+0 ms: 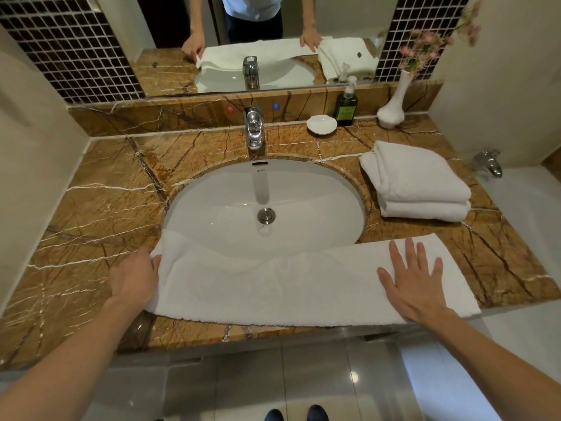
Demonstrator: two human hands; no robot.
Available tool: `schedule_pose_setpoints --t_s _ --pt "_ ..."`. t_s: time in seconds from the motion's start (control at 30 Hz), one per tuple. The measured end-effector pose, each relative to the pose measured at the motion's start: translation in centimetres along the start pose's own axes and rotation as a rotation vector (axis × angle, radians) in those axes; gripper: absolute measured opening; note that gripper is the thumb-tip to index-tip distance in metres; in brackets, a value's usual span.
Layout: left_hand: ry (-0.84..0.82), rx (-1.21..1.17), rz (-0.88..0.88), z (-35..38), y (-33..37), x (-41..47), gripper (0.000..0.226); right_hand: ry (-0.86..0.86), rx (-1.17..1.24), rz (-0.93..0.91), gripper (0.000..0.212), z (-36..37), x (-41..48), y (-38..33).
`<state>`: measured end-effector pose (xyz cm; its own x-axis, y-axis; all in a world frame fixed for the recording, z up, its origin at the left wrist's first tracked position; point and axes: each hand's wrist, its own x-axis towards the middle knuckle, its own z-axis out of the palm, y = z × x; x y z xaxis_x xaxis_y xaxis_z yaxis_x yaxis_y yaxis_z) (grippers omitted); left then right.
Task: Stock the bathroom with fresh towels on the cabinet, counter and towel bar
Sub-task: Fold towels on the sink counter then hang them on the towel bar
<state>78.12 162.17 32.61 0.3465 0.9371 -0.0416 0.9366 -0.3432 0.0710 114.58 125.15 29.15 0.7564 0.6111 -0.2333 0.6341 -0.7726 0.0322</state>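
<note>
Veined brown marble surface (100, 214): a plush white towel (273, 287) (sagging into the oval basin (264, 208)) lies under the flat, released right hand (413, 284); left hand (133, 278) fingers (155, 262) pinch its nine-o'clock end.

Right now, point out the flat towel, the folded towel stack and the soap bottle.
flat towel (291, 287): head view, its middle.
folded towel stack (419, 177): head view, top towel.
soap bottle (346, 107): head view, green body.

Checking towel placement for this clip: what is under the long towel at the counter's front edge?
The long towel lies on the marble counter, its middle sagging over the sink's front rim. The right hand presses flat on it; the left hand grips its end. The covered counter is hidden.
</note>
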Motion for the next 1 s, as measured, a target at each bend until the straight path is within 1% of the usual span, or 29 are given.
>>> schedule_pose_setpoints --t_s 0.2,0.3,0.4,0.47,0.53,0.57,0.63,0.7,0.77,0.8,0.83,0.9,1.0 --pt "0.094 0.102 -0.123 0.3 -1.3 -0.3 0.029 0.001 0.007 -0.002 0.077 -0.3 -0.1 -0.1" --pt "0.124 0.100 -0.173 0.5 -1.4 -0.7 0.029 -0.003 -0.004 -0.002 0.078 -0.3 -0.2 -0.1" --pt "0.090 0.060 -0.258 0.5 -1.0 -1.4 0.026 -0.004 -0.001 -0.003 0.079 -0.1 -0.1 -0.1" --pt "0.041 0.067 -0.315 0.6 -1.1 -1.6 0.033 -0.006 -0.002 -0.005 0.080 -0.1 0.0 0.0" --pt "0.012 0.134 -0.347 0.3 -0.9 -1.7 0.036 -0.007 0.005 -0.007 0.080 0.0 0.1 0.0" --pt "0.015 0.177 -0.337 0.0 -0.6 -1.7 0.037 -0.009 0.008 -0.008 0.081 0.0 0.1 0.0" --pt "0.049 0.239 -0.252 -0.4 0.4 -1.6 0.042 -0.007 0.005 -0.008 0.082 0.0 0.0 0.1" --pt "0.069 0.246 -0.097 -0.5 1.9 -1.8 0.051 -0.005 0.004 -0.006 0.081 0.0 0.0 0.0" --pt "0.021 0.197 0.085 -0.2 3.7 -2.4 0.061 -0.005 -0.004 -0.001 0.079 -0.1 0.0 0.0" --pt "-0.024 0.150 0.143 0.2 4.5 -2.7 0.065 -0.003 -0.009 -0.001 0.079 -0.1 0.0 0.0" --pt "-0.075 0.102 0.164 0.8 5.2 -3.0 0.067 -0.004 -0.010 -0.001 0.079 -0.1 -0.1 0.0" --pt "-0.167 0.049 0.125 2.2 5.6 -3.2 0.070 -0.007 -0.006 -0.002 0.081 0.0 -0.1 0.0" --pt "-0.232 0.036 0.057 3.4 5.1 -3.0 0.074 -0.010 -0.013 0.001 0.081 0.0 -0.1 -0.1"
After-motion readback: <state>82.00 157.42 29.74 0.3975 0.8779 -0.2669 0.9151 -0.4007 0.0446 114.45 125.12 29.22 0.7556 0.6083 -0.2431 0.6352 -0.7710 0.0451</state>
